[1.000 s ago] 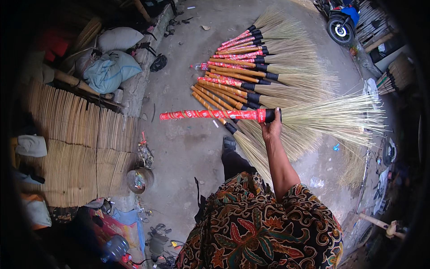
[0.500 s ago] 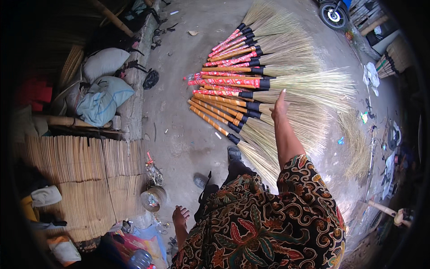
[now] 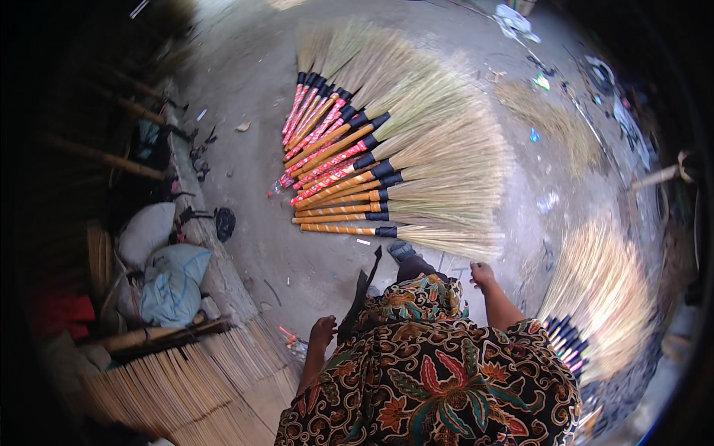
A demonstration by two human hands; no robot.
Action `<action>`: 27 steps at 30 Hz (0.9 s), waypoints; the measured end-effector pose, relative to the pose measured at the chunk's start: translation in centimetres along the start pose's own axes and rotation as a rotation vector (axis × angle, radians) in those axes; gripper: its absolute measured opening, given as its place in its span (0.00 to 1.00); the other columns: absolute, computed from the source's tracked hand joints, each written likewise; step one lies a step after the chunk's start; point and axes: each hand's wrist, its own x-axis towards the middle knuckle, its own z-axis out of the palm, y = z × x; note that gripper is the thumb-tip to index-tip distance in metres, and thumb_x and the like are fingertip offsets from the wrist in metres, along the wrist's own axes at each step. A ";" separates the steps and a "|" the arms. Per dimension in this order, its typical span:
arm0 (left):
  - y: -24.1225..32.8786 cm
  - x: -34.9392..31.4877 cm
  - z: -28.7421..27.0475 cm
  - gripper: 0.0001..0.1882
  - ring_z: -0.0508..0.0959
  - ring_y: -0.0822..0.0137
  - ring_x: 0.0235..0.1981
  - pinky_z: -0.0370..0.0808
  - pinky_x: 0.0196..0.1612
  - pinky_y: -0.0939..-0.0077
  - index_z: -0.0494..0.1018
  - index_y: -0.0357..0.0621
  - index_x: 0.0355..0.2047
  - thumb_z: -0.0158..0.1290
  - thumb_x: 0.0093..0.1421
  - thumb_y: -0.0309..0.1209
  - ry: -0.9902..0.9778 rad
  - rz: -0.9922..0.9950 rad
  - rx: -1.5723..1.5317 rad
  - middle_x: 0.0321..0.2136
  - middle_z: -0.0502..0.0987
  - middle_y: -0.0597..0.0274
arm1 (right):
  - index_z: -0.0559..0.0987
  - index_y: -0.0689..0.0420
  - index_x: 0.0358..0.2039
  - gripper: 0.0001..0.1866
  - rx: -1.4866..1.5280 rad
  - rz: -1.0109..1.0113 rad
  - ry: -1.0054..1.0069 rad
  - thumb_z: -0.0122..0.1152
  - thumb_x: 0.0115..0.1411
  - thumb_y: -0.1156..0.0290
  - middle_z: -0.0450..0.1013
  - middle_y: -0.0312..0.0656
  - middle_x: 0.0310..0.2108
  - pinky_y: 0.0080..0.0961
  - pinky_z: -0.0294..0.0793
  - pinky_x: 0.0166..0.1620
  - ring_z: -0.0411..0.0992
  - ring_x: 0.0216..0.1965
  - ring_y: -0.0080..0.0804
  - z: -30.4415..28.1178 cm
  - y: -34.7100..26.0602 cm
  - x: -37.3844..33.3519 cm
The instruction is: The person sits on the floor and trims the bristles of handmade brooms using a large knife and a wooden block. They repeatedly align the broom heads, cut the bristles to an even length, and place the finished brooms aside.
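Note:
Grass brooms lie fanned out on the floor ahead of me, their bristles pointing right. Their handles are orange-brown or wrapped in red patterned covering, with black bands where the bristles begin. Just below the bristles of the nearest broom is my right hand, apart from it, with loosely parted fingers and nothing held. My left hand hangs low at my left side, fingers loosely bent and partly in shadow; no object shows in it. A dark strap-like strip rises beside it.
Another bundle of brooms lies at the right, close to my right arm. Loose straw is scattered at the far right. Along the left, a low concrete ledge borders filled sacks and a slatted bamboo panel.
My right hand has drawn back from above the brooms' bristles to below the nearest broom. The view has turned, bringing the second broom bundle into sight at the right.

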 end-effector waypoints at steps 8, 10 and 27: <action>3.4 -1.6 -2.2 0.24 0.83 0.64 0.46 0.78 0.51 0.67 0.79 0.36 0.50 0.60 0.67 0.47 -0.485 0.276 0.767 0.45 0.84 0.54 | 0.74 0.58 0.65 0.29 0.277 -0.401 -0.088 0.59 0.71 0.53 0.79 0.47 0.53 0.31 0.80 0.43 0.81 0.43 0.36 5.6 3.8 -19.6; 3.2 -2.0 -1.5 0.23 0.83 0.65 0.45 0.78 0.50 0.68 0.80 0.36 0.50 0.60 0.67 0.45 -0.554 0.365 0.891 0.43 0.85 0.54 | 0.79 0.60 0.59 0.27 0.159 -0.497 -0.130 0.61 0.69 0.53 0.78 0.53 0.56 0.36 0.74 0.61 0.77 0.55 0.45 7.1 4.5 -23.6; -0.3 -8.7 14.6 0.13 0.82 0.51 0.37 0.77 0.43 0.56 0.85 0.43 0.37 0.62 0.63 0.40 -0.665 0.662 1.356 0.35 0.81 0.48 | 0.84 0.53 0.33 0.14 0.069 -0.255 -0.034 0.59 0.68 0.57 0.80 0.52 0.30 0.49 0.77 0.38 0.79 0.36 0.56 7.3 28.4 -35.9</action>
